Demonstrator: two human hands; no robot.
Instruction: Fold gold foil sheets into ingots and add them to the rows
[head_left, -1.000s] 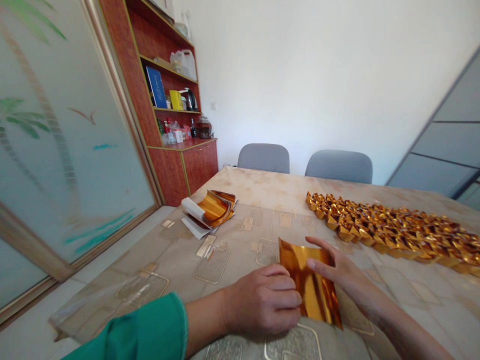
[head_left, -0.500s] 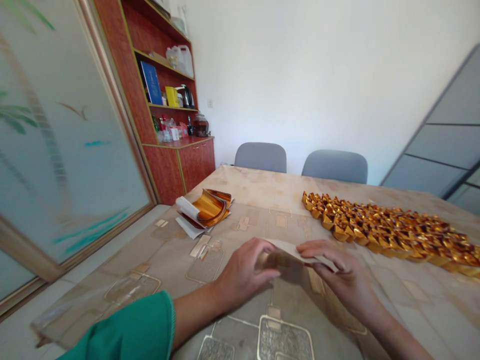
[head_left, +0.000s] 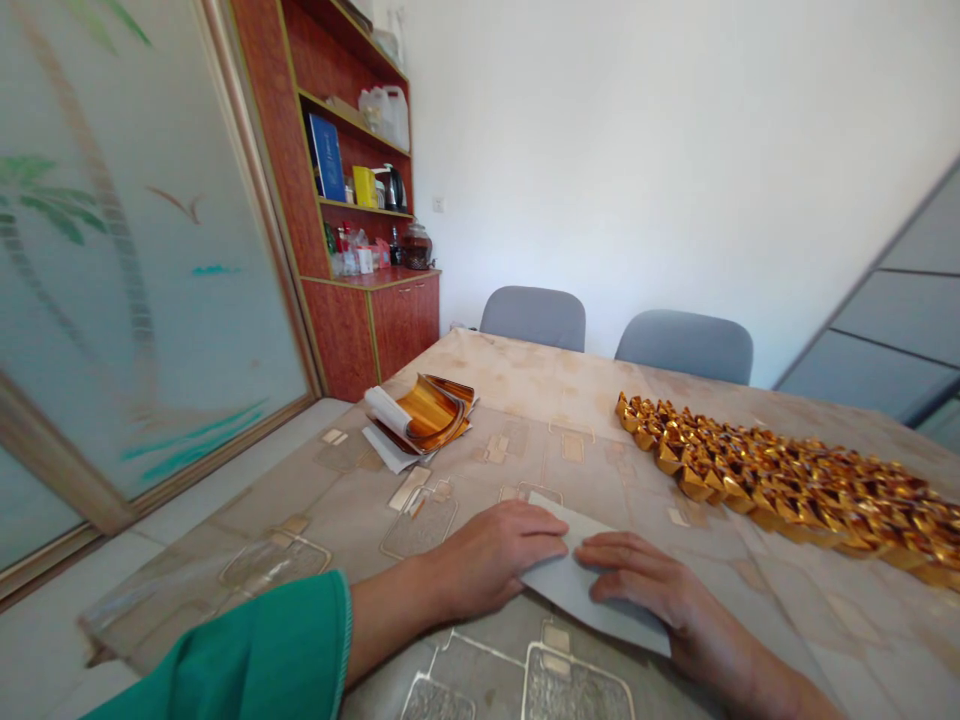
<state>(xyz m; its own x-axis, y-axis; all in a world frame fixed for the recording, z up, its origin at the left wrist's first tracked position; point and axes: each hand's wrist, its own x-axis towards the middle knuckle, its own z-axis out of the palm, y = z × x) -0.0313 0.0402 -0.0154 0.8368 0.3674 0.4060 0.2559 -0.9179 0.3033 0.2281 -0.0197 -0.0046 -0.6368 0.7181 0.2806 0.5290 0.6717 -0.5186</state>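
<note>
A sheet of foil paper point(head_left: 581, 590) lies flat on the table point(head_left: 315, 500) with its pale grey back up. My left hand point(head_left: 491, 555) presses its left edge, fingers stretched flat. On the sheet's middle rests my right hand point(head_left: 637, 585), its fingers also flat and extended. A green sleeve point(head_left: 247, 660) covers my left forearm. Neither hand grips anything.
A long heap of several folded gold paper ingots point(head_left: 787, 480) runs along the right of the table. A curled stack of gold foil sheets point(head_left: 420, 415) lies at the left. Two grey chairs point(head_left: 615, 330) stand behind; a red shelf cabinet point(head_left: 360, 220) is at the left wall.
The gold sheet was held up, turned over and laid down with its grey back up. Both hands went from holding it to pressing it flat.
</note>
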